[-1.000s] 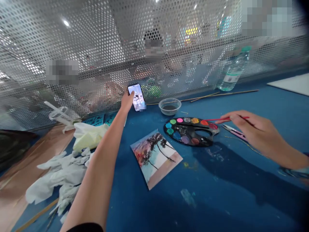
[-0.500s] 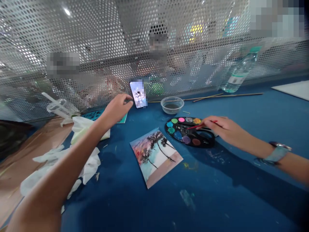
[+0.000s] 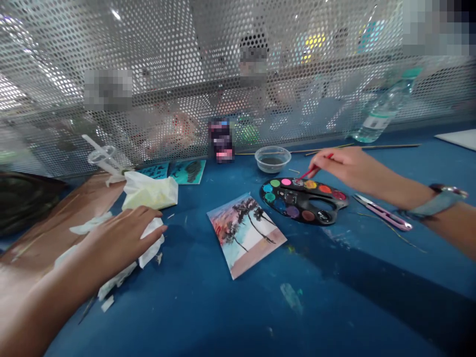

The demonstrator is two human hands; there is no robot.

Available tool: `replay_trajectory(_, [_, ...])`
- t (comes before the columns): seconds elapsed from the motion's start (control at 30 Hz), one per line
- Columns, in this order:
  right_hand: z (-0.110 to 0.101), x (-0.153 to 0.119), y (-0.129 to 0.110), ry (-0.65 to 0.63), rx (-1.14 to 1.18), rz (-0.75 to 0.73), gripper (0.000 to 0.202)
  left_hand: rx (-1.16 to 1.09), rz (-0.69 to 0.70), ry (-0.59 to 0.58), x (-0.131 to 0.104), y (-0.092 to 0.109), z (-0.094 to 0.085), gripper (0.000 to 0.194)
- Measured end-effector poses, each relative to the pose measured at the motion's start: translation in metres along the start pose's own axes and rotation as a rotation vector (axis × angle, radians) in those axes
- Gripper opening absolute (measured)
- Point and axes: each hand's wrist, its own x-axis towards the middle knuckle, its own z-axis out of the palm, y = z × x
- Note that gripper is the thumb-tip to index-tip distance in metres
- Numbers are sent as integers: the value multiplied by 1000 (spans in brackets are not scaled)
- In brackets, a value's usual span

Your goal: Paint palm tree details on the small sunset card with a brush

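My right hand point(image 3: 344, 166) pinches a thin red paintbrush point(image 3: 308, 172), its tip down at the upper row of wells on a black oval paint palette point(image 3: 297, 198). The palette holds several round colours. My left hand point(image 3: 128, 230) lies palm down with fingers extended over crumpled white tissues point(image 3: 150, 250), holding nothing that I can see. Beside it is a soft tissue pack point(image 3: 152, 191). Between my hands a small painting point(image 3: 247, 235) of dark palm trees under a pink and blue sky lies flat and tilted on the blue table.
A phone point(image 3: 221, 141) leans on the perforated metal screen point(image 3: 159, 99). Near it stand a water bowl point(image 3: 272, 161) and a leaning plastic bottle point(image 3: 385, 111). A pink utility knife point(image 3: 385, 212) lies below my right wrist. Teal cards point(image 3: 188, 172) and a plastic cup point(image 3: 106, 158) are back left.
My left hand has moved from beside the phone down and left onto the tissues. The phone screen has turned darker. My right hand has lifted the brush from the palette's middle to its upper wells.
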Motion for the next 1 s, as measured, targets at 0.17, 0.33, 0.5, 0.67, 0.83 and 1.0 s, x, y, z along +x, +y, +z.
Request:
replay_trajectory(0.17, [5, 73, -5, 28, -40, -43, 41, -96, -101, -30, 26, 15, -6, 47])
replay_trajectory(0.33, [40, 136, -7, -287, -148, -15, 27, -277, -139, -7, 107, 27, 2, 33])
replay_trajectory(0.5, [52, 155, -1, -345, -263, 26, 38, -454, -243, 28, 202, 26, 41, 36])
replay_trajectory(0.67, [48, 159, 7, -343, -321, 20, 37, -668, -278, 3, 273, 35, 84, 38])
replay_trajectory(0.83, [54, 152, 9, -358, -326, -48, 36, -851, -125, 101, 300, 45, 114, 41])
replay_trajectory(1.0, [59, 149, 7, -323, -358, -34, 39, -912, -110, 189, 302, 39, 136, 44])
